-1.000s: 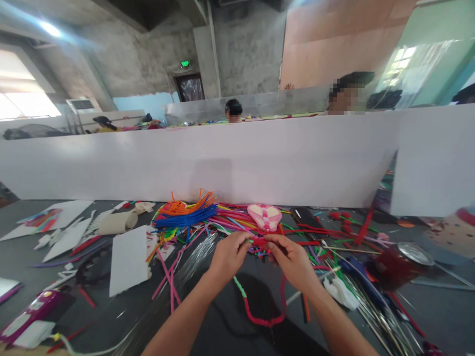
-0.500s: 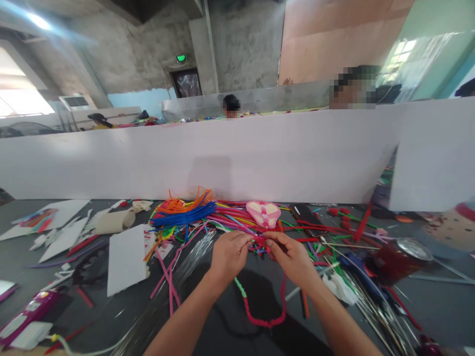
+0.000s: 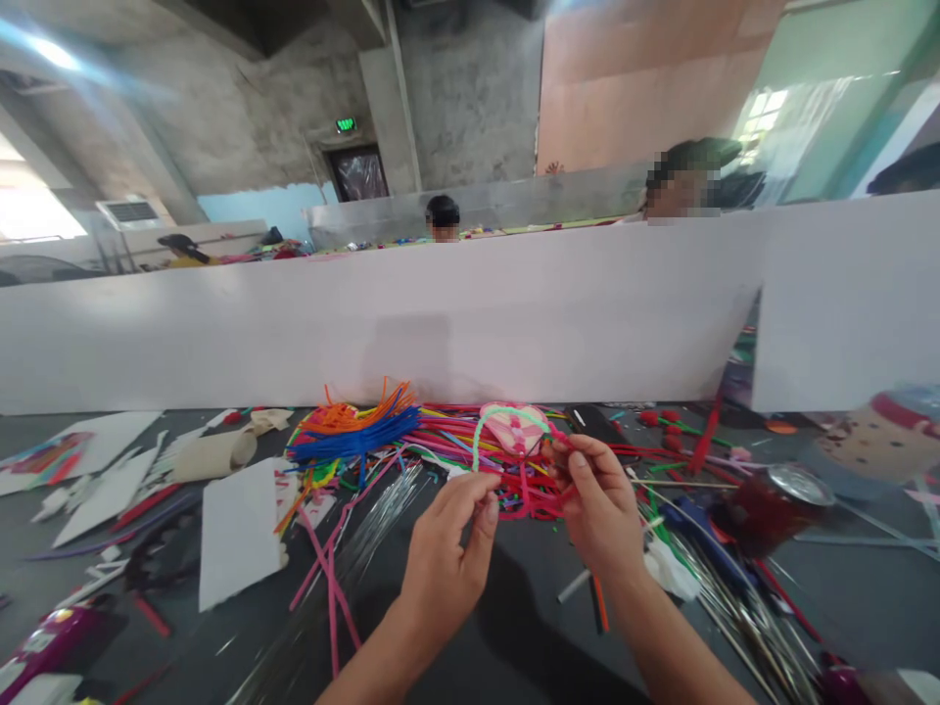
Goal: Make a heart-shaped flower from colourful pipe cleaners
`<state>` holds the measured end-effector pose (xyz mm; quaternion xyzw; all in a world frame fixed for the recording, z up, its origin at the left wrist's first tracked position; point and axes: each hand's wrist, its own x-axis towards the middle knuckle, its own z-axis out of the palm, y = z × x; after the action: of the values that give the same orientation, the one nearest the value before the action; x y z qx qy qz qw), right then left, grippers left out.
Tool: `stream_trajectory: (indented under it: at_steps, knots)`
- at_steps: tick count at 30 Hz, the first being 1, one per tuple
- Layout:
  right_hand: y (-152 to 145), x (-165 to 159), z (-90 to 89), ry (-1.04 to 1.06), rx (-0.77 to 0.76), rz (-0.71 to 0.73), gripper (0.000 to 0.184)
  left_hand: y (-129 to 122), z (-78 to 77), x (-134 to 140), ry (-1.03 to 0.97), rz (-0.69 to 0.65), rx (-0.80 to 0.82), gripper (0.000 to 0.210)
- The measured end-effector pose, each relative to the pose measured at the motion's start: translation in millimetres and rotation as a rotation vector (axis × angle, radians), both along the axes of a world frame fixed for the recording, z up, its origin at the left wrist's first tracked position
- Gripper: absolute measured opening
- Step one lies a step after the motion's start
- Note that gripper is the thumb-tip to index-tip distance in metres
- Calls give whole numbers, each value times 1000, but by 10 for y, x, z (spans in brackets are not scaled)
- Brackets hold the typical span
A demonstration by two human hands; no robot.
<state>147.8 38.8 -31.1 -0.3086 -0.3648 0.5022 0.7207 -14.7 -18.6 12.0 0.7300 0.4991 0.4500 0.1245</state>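
My right hand [image 3: 602, 504] pinches a fuzzy crimson-pink pipe cleaner [image 3: 524, 485] between thumb and fingers. A pale green length [image 3: 506, 412] arches up over a pink-and-cream heart-shaped piece [image 3: 506, 431] and meets the pink part near my right fingertips. My left hand [image 3: 449, 540] is at the other side of this loop, its thumb and index fingertips drawn together where the green and pink ends come down. What exactly lies between those left fingertips is partly hidden. The heart-shaped piece lies behind the loop, among the pipe cleaners.
Orange and blue pipe cleaner bundles [image 3: 359, 431] lie at the back. At left are a white card [image 3: 239, 534], a cardboard tube [image 3: 214, 456] and a purple device [image 3: 51, 646]. A red can [image 3: 778, 509] and metal wires [image 3: 741, 607] are at right. A white partition [image 3: 367, 323] runs behind.
The pink and green loop that hung below my hands is now flipped up above and between them. My hands have moved apart, the right one slightly raised. The view has shifted a little.
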Motion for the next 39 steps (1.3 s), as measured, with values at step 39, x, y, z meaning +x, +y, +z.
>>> stream_trajectory:
  at_steps: [39]
  knots:
    - [-98, -58, -2, -970, 289, 203, 17, 241, -193, -44, 301, 32, 67, 4]
